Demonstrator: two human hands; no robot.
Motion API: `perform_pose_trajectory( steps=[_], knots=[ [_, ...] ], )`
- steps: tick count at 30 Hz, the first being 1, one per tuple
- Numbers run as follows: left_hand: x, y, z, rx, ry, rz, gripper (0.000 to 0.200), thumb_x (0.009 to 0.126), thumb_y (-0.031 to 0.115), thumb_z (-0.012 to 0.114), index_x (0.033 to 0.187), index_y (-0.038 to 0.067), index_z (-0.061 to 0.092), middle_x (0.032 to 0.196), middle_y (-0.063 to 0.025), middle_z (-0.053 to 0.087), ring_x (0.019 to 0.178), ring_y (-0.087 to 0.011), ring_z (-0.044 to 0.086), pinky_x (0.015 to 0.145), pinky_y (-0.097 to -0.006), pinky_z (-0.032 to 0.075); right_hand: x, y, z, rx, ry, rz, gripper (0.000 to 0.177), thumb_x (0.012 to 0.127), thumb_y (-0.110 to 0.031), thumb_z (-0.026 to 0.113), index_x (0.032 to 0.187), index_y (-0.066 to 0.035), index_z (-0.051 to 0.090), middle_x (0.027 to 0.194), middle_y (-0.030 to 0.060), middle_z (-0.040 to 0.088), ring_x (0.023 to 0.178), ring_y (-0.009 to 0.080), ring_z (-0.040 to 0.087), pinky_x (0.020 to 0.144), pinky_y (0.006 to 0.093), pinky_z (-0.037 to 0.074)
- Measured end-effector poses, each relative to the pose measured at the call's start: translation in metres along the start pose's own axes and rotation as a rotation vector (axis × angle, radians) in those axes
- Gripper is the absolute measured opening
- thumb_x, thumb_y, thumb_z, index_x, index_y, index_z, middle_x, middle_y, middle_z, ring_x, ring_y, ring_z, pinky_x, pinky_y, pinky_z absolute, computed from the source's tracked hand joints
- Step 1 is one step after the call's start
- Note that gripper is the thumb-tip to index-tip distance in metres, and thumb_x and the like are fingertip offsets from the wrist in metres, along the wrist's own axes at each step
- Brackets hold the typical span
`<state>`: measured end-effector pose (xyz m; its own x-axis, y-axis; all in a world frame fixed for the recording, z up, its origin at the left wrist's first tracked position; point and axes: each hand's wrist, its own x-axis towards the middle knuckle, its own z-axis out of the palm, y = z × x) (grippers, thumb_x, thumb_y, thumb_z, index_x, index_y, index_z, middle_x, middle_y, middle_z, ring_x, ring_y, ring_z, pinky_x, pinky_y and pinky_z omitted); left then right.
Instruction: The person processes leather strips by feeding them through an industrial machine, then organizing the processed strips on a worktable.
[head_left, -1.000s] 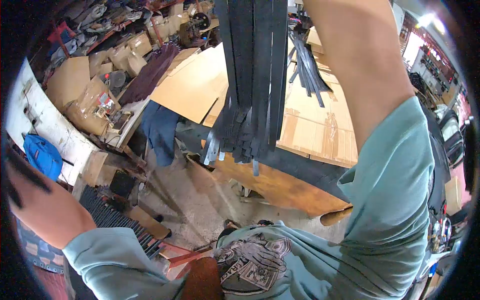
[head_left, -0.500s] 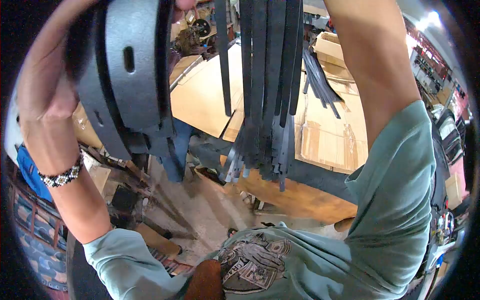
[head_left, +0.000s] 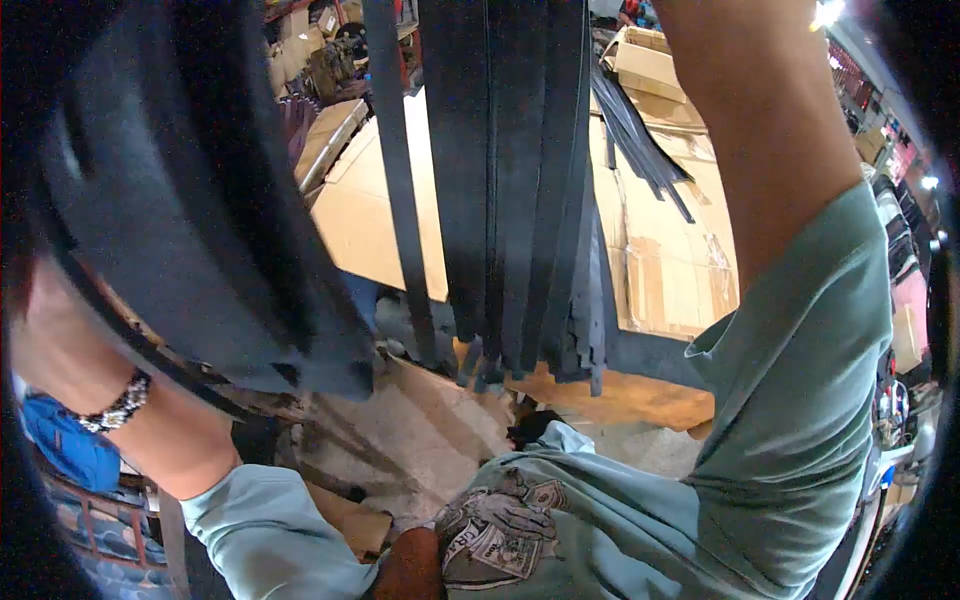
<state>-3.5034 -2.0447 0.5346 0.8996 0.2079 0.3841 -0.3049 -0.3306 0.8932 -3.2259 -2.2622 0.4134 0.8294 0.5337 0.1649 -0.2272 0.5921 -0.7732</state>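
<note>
Wide black strips point(head_left: 200, 200), blurred and close to the camera, fill the upper left. My left hand point(head_left: 48, 295) is behind and against their lower left edge, with its fingers hidden by the strips and the dark rim. A bundle of long black strips point(head_left: 515, 180) hangs down in the middle, its uneven lower ends over the table's front edge. One narrower strip point(head_left: 400, 190) hangs apart on its left. My right arm reaches up past the top edge, so the right hand is out of the picture.
Flat cardboard point(head_left: 670, 270) covers the table beyond the strips. More black strips point(head_left: 640, 140) lie on it beside an open cardboard box point(head_left: 650, 65). Behind, at the upper left, are piled boxes and clutter. A blue item point(head_left: 70, 440) is at the lower left.
The wide strips at the left have swung lower and spread across more of the view. My left hand has dropped lower. The hanging bundle has shifted slightly left and its ends sit lower.
</note>
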Motion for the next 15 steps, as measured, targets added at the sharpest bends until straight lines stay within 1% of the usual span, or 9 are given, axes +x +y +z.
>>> perform_pose_trajectory(
  steps=[4, 7, 10, 12, 14, 15],
  knots=[
    [0.093, -0.042, 0.018, -0.146, -0.092, -0.053, 0.042, 0.088, 0.016, 0.073, 0.118, -0.006, 0.055, 0.097, -0.0154, 0.066, 0.079, -0.0238, 0.069, 0.07, -0.0336, 0.062, 0.086, 0.007, -0.007, 0.013, -0.014, -0.022, 0.038, 0.092, -0.035, 0.057, 0.118, -0.008, 0.062, 0.114, 0.0139, 0.066, 0.101, 0.0323, 0.063, 0.089, 0.0525, 0.052],
    [0.174, -0.087, 0.052, -0.303, -0.145, -0.112, 0.04, 0.088, 0.015, 0.073, 0.118, -0.006, 0.055, 0.098, -0.0153, 0.066, 0.079, -0.0238, 0.07, 0.07, -0.0336, 0.062, 0.156, 0.02, -0.019, 0.015, -0.04, -0.023, 0.038, 0.091, -0.035, 0.058, 0.117, -0.008, 0.063, 0.113, 0.0137, 0.066, 0.1, 0.0319, 0.064, 0.089, 0.0518, 0.053],
    [0.252, -0.107, 0.076, -0.406, -0.178, -0.119, 0.039, 0.089, 0.014, 0.073, 0.118, -0.006, 0.055, 0.098, -0.0152, 0.066, 0.08, -0.0239, 0.07, 0.071, -0.0336, 0.062, 0.224, 0.01, -0.018, 0.046, -0.082, -0.048, 0.037, 0.091, -0.035, 0.059, 0.116, -0.008, 0.063, 0.111, 0.0134, 0.067, 0.099, 0.0315, 0.064, 0.088, 0.0511, 0.053],
    [0.289, -0.106, 0.08, -0.404, -0.181, -0.06, 0.038, 0.09, 0.013, 0.072, 0.118, -0.005, 0.055, 0.099, -0.0151, 0.066, 0.08, -0.024, 0.07, 0.071, -0.0336, 0.063, 0.267, -0.002, -0.012, 0.053, -0.119, -0.075, 0.037, 0.09, -0.035, 0.06, 0.116, -0.007, 0.063, 0.111, 0.0133, 0.067, 0.098, 0.0312, 0.065, 0.088, 0.0506, 0.053],
    [0.315, -0.1, 0.075, -0.296, -0.155, 0.065, 0.042, 0.089, 0.015, 0.073, 0.119, -0.007, 0.054, 0.1, -0.0153, 0.066, 0.081, -0.0227, 0.07, 0.07, -0.0337, 0.063, 0.307, -0.015, -0.006, 0.067, -0.15, -0.093, 0.037, 0.09, -0.034, 0.061, 0.115, -0.007, 0.064, 0.11, 0.0131, 0.068, 0.097, 0.031, 0.065, 0.088, 0.0501, 0.054],
    [0.321, -0.102, 0.073, -0.311, -0.166, 0.087, 0.045, 0.089, 0.017, 0.074, 0.12, -0.007, 0.053, 0.102, -0.0163, 0.066, 0.082, -0.0235, 0.071, 0.069, -0.0336, 0.063, 0.324, -0.02, -0.004, 0.076, -0.163, -0.109, 0.037, 0.09, -0.034, 0.061, 0.115, -0.007, 0.064, 0.109, 0.0131, 0.068, 0.097, 0.0308, 0.065, 0.087, 0.0498, 0.054]
  ],
)
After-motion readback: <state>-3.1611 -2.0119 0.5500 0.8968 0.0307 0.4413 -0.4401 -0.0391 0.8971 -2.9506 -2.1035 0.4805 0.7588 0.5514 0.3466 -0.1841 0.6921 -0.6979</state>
